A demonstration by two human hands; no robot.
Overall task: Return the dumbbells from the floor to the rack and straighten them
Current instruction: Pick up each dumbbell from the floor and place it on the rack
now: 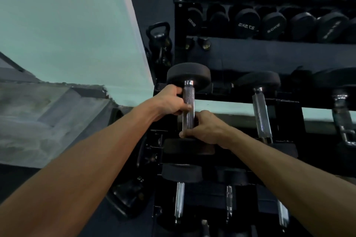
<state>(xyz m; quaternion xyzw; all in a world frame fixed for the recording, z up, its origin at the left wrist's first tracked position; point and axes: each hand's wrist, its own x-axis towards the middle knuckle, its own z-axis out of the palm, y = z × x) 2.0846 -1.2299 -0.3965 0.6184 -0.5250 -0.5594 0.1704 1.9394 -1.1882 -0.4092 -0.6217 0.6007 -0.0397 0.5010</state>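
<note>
A black dumbbell [188, 77] with a knurled chrome handle lies at the left end of the top tier of the black rack [285, 100], its handle pointing away from me. My left hand [171, 102] grips the far half of the handle, just under the far head. My right hand [204, 129] grips the near half, by the near head. Another dumbbell [260, 106] lies to the right on the same tier, and a third [342, 117] sits at the right edge.
A lower tier holds more dumbbells [181, 186] below my arms. A mirror behind the rack reflects rows of dumbbells [246, 21]. Kettlebells [159, 34] stand at the left of the rack. A weight plate [127, 196] lies on the dark floor by the rack's left side.
</note>
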